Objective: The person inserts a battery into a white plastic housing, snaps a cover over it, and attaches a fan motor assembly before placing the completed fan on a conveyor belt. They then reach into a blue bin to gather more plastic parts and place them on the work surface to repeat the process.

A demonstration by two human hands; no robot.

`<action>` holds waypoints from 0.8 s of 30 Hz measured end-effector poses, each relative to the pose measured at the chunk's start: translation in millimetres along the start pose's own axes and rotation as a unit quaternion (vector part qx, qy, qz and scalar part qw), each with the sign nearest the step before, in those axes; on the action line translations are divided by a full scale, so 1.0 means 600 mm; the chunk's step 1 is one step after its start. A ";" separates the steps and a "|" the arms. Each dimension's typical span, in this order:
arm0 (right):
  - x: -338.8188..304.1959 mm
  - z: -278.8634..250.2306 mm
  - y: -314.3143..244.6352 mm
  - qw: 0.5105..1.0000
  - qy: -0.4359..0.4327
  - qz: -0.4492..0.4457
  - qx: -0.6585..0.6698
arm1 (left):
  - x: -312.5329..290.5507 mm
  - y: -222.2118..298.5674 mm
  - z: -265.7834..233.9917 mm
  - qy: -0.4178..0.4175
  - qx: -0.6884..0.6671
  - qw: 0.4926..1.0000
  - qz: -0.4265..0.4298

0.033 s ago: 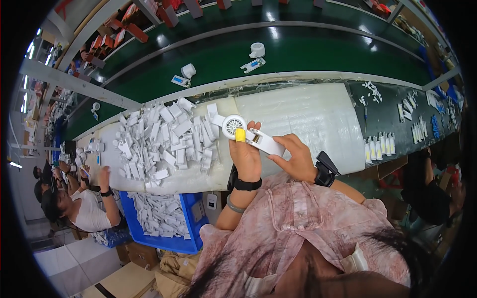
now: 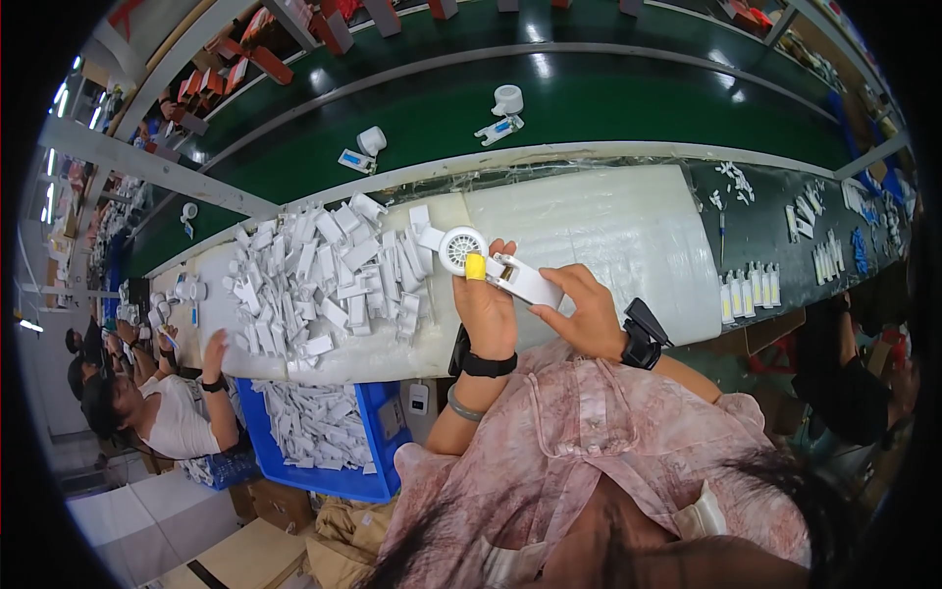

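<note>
A white handheld fan (image 2: 460, 248) with a round slotted grille is in front of my chest, above the padded table. My left hand (image 2: 488, 319) is closed around it just below the head, a yellow wrap (image 2: 475, 266) on the thumb. At the fan's handle end, a long white casing piece (image 2: 531, 284) slants down to the right. My right hand (image 2: 592, 309) pinches that piece between thumb and fingers. A small brass-coloured part shows where casing and fan meet; whether they are joined there I cannot tell. Left of the fan lies a heap of white casing pieces (image 2: 324, 265).
A blue bin (image 2: 383, 432) of white pieces stands below the table's left side. Behind the table runs a green conveyor (image 2: 608, 108) carrying fan parts (image 2: 506, 113). Several small white-and-yellow parts (image 2: 751, 288) stand at right. A co-worker's hand (image 2: 213, 355) is raised at left.
The co-worker's hand at left has shifted slightly to the right. My hands and the fan are practically unmoved.
</note>
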State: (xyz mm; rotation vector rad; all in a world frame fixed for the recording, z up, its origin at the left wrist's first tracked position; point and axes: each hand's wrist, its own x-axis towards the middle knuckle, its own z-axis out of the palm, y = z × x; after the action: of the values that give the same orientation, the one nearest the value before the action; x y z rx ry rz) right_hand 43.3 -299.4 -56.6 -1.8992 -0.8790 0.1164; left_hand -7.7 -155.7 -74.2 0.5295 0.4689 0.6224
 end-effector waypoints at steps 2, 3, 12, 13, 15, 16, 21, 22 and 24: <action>0.005 -0.001 0.001 1.000 -0.001 0.013 -0.005 | 0.003 -0.003 0.001 -0.008 0.002 1.000 0.001; 0.007 -0.001 0.001 1.000 -0.001 0.012 -0.005 | 0.005 -0.004 0.001 -0.015 0.004 1.000 0.002; 0.018 0.006 0.014 1.000 -0.004 0.003 -0.023 | 0.010 -0.008 0.018 -0.014 0.006 1.000 0.011; 0.018 0.007 0.016 1.000 -0.005 0.001 -0.025 | 0.010 -0.008 0.019 -0.013 0.006 1.000 0.009; 0.017 0.008 0.022 1.000 -0.005 0.002 -0.027 | 0.010 -0.009 0.019 -0.015 -0.005 1.000 0.000; 0.017 0.009 0.024 0.999 -0.006 -0.002 -0.033 | 0.008 -0.010 0.022 -0.014 -0.005 1.000 -0.002; 0.021 0.005 0.024 0.999 0.001 -0.016 -0.049 | 0.007 -0.012 0.020 -0.065 0.081 0.994 0.029; 0.026 0.000 0.025 0.999 -0.010 -0.023 -0.040 | 0.008 -0.010 0.021 -0.066 0.081 0.994 0.027; 0.030 -0.002 0.038 0.999 -0.021 -0.029 -0.033 | 0.009 -0.004 0.026 -0.065 0.088 0.994 0.018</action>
State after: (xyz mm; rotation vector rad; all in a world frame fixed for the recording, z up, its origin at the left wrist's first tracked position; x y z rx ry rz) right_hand 69.0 -294.7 -69.8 -1.9362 -0.9760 0.0948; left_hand 5.9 -158.5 -65.1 0.7439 0.3932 0.5799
